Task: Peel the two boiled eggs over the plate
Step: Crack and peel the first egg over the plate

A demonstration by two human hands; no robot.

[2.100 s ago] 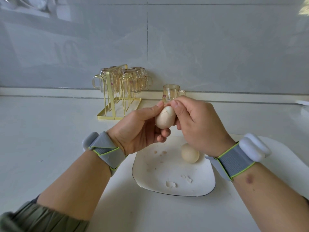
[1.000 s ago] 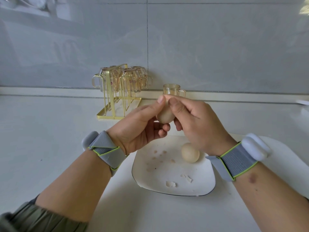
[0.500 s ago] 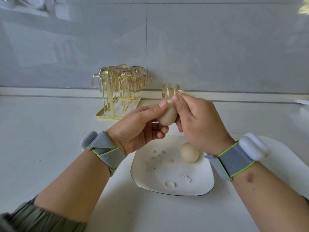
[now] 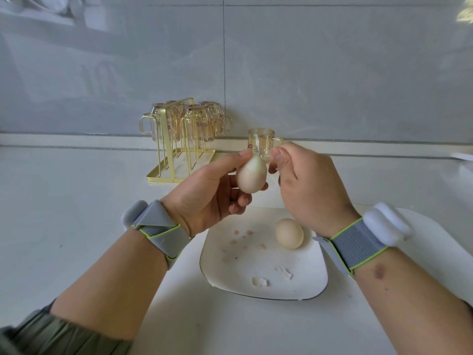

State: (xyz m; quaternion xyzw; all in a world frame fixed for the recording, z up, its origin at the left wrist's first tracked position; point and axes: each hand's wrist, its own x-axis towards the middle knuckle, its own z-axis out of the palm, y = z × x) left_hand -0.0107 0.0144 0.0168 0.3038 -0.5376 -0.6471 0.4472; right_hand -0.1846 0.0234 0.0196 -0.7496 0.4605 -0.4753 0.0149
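Observation:
My left hand (image 4: pixel 207 193) grips a boiled egg (image 4: pixel 250 175) upright above the far edge of the white plate (image 4: pixel 217 262). The egg's top looks bare and white, while its lower part is still tan shell. My right hand (image 4: pixel 307 190) is just right of the egg and apart from it. Its thumb and forefinger pinch together, seemingly on a small shell fragment. A second egg (image 4: pixel 289 233), whole in its shell, lies on the plate. Shell bits (image 4: pixel 259 281) lie near the plate's front edge.
A small glass mug (image 4: pixel 261 140) stands behind the hands by the wall. A gold rack (image 4: pixel 179 149) of upturned glass mugs stands at the back left. A white board (image 4: pixel 435 242) lies under the plate's right side. The counter is white.
My right hand has drawn away from the egg's tip to the right. The egg's top now shows white where shell covered it before. My left hand keeps hold of the egg.

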